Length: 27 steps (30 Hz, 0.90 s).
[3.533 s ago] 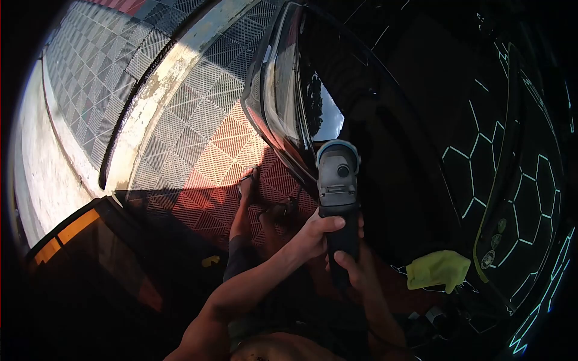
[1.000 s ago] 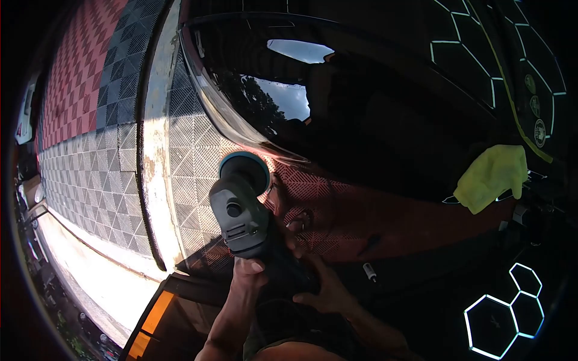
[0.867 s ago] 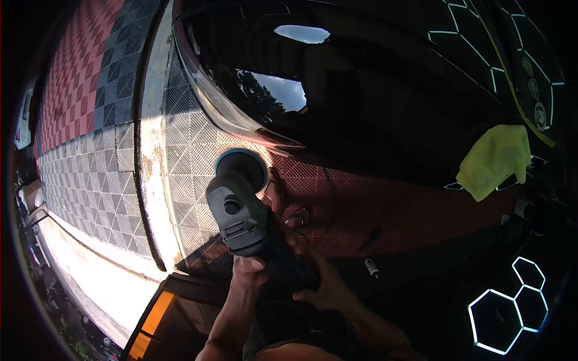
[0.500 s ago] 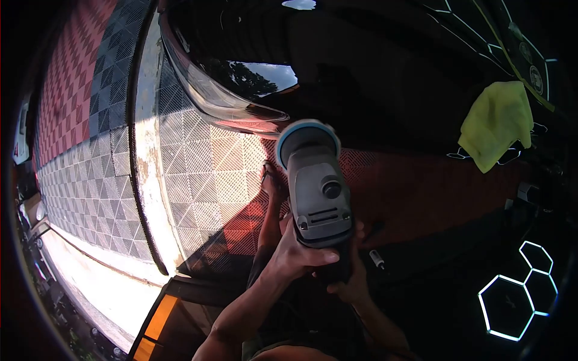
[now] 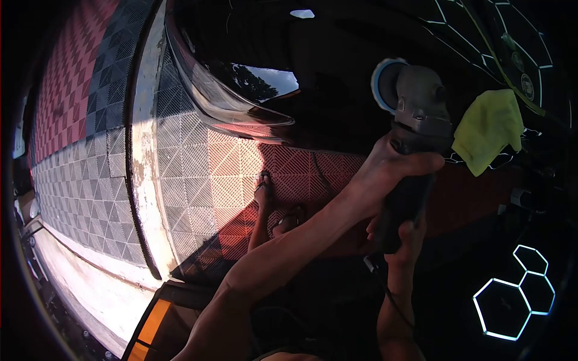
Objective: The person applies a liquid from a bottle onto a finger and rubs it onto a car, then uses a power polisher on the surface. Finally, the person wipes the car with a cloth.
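A grey and black power polisher (image 5: 421,99) is held up over the glossy black car panel (image 5: 337,90). Its round pad (image 5: 386,85) has a light blue rim and faces left, near the panel; whether it touches cannot be told. My left hand (image 5: 394,165) is wrapped round the neck of the tool just behind its head, thumb pointing right. Lower down, my right hand (image 5: 406,237) grips the rear of the black handle. A dark cord hangs from the handle's end along my right forearm.
A yellow cloth (image 5: 489,131) lies on the car to the right of the polisher. The headlight (image 5: 241,114) is at the upper left. Patterned floor tiles (image 5: 186,156) spread below and left. An orange and black object (image 5: 155,319) stands at the lower left. Hexagonal lights are reflected at the right.
Both hands have moved the polisher up and to the right, over the car panel. Its pad has turned from facing up the view to facing left. A second foot shows on the floor.
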{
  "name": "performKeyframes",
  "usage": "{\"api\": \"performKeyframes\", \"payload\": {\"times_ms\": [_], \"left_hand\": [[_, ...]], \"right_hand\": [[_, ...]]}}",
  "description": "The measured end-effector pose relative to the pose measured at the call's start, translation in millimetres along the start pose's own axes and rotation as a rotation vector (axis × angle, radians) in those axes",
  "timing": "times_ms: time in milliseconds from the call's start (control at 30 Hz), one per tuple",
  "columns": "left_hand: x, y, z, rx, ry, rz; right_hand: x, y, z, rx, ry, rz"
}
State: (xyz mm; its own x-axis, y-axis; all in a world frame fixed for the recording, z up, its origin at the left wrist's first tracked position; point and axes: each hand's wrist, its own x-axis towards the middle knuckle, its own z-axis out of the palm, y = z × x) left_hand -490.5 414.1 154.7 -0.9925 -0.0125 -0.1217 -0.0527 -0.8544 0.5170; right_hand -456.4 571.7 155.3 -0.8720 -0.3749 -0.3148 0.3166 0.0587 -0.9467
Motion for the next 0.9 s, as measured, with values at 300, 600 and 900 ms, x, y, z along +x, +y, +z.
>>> {"api": "performKeyframes", "payload": {"times_ms": [300, 600, 900], "left_hand": [[-9.5, 17.2, -29.0, -0.148, 0.107, 0.042], [-68.4, -1.6, -69.2, -0.274, 0.127, 0.042], [-1.5, 8.8, -27.4, -0.139, 0.019, -0.118]], "right_hand": [[22.2, 0.3, 25.0, -0.063, -0.110, 0.063], [-1.9, 28.1, 33.9, -0.136, -0.262, 0.138], [16.5, -2.5, 13.3, 0.003, -0.006, 0.114]]}}
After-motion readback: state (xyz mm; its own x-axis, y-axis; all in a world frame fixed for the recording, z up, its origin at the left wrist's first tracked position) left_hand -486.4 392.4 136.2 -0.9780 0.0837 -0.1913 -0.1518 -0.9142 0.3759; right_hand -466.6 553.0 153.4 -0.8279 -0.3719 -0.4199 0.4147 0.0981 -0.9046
